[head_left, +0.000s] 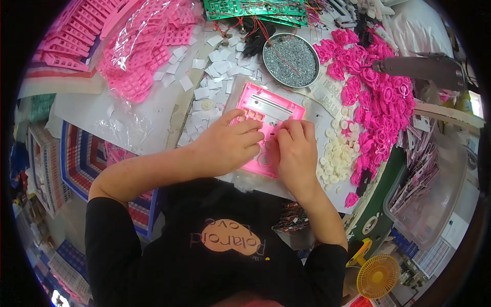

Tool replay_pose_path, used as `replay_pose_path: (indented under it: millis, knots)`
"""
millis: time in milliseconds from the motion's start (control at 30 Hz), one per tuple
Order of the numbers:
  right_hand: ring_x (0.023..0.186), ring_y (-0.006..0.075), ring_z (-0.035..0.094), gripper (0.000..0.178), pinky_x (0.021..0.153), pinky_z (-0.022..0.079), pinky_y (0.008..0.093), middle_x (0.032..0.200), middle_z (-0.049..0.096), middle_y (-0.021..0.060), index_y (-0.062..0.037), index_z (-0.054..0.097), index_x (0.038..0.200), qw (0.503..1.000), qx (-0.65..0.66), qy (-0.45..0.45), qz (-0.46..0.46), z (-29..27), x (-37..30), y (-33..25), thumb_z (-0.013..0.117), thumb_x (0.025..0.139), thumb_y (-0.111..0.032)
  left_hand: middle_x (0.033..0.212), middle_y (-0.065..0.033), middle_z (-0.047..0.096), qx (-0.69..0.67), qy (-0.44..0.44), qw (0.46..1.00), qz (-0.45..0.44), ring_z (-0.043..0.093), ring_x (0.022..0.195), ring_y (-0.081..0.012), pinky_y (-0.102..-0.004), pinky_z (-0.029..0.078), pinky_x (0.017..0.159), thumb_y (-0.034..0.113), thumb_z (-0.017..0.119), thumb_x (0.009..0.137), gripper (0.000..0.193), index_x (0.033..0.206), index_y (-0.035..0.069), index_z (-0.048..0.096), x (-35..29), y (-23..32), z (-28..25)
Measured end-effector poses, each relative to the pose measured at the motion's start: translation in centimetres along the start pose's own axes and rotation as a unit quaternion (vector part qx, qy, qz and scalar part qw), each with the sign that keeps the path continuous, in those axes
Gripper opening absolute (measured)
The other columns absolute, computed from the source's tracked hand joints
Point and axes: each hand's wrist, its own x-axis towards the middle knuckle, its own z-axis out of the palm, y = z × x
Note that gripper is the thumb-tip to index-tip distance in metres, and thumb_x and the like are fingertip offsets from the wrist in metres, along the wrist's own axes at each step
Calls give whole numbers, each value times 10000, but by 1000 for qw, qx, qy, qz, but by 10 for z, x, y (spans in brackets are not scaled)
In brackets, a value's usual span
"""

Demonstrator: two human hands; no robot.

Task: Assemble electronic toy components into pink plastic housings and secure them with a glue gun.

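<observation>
A pink plastic casing [292, 108] lies in front of me on a clear plastic bag [236, 88], with a slotted strip near its far edge and small square openings on its left. My left hand [227, 143] grips the casing's left part, its bent fingers over the square openings. Closed fingers of my right hand [296, 151] press at the casing's right side; what they may pinch is hidden. Pale round plastic pieces [337, 156] lie just right of that hand.
Beyond the casing stands a round metal tray [265, 66] of small screws. Bright pink rose-shaped parts [381, 102] heap up at right, beneath a grey power tool [419, 67]. Bagged pink casings [138, 61], white paper squares [220, 66] and green circuit boards [255, 9] lie further back.
</observation>
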Motion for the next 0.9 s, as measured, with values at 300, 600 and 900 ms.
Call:
replay_pose_path:
  millis: [300,600,900]
  knots:
    - [1002,315,538,148,812,452,429,1013,604,109,1,658,893,999,26,-26,14,2,-1,1,651,776,-89,1172,-44,635,0,-6,1000,-4,537,1260,-221,-509,326,1126,193,653,831,149,949,103,663,0,1,-2]
    - [1043,303,535,172,824,438,421,1021,607,97,-4,658,932,997,-55,-37,49,4,-1,-8,640,791,-100,1163,-47,626,-11,6,1000,-4,538,1255,-226,-508,321,1128,187,650,836,146,955,102,654,-1,0,1]
    - [994,321,543,166,820,426,444,1025,605,99,-28,632,891,997,-12,24,71,12,-10,-7,707,749,-73,1163,-47,629,-28,16,999,0,535,1263,-232,-511,330,1124,219,677,802,284,1073,135,686,-1,0,3]
